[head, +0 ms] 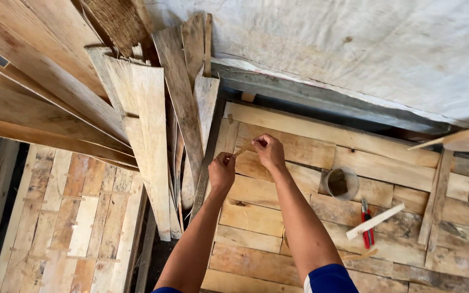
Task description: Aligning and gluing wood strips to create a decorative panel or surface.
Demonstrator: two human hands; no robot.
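Observation:
My left hand [222, 170] and my right hand [268, 151] are held close together above a wooden plank bench top [299, 179]. Between them runs a thin pale wooden sliver [240, 152], pinched at one end by the left fingers and at the other by the right fingers. Both arms reach up from the bottom of the frame. The sliver is small and partly hidden by the fingers.
A stack of long rough planks [153, 135] leans at the left. On the bench stand a round metal can [340, 183], red-handled pliers [366, 222] and a short white stick [374, 221]. A slatted wooden panel [71, 228] lies lower left. A pale sheet [354, 49] hangs behind.

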